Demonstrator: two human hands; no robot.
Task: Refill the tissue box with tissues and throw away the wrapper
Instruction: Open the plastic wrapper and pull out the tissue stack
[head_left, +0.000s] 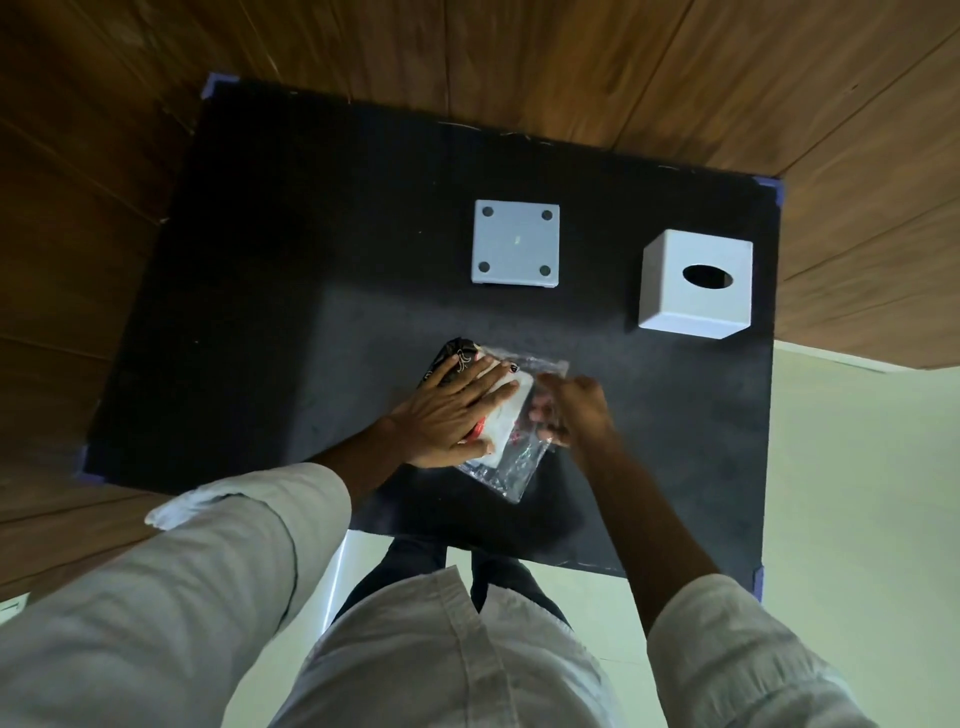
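A pack of white tissues (511, 410) in a clear plastic wrapper (511, 473) with a dark printed end lies on the black table (260, 312), near its front edge. My left hand (449, 413) presses flat on top of the pack. My right hand (574, 410) has its fingers inside the open right end of the wrapper, closed on the plastic. The white cube tissue box (696, 283) with an oval slot stands at the right back. Its white square base plate (515, 243), with dark round feet at the corners, lies apart to its left.
The table has purple tape at its corners and stands against a wooden wall (571, 57). A pale floor (857, 467) shows to the right and below. My legs stand at the table's front edge. No bin is in view.
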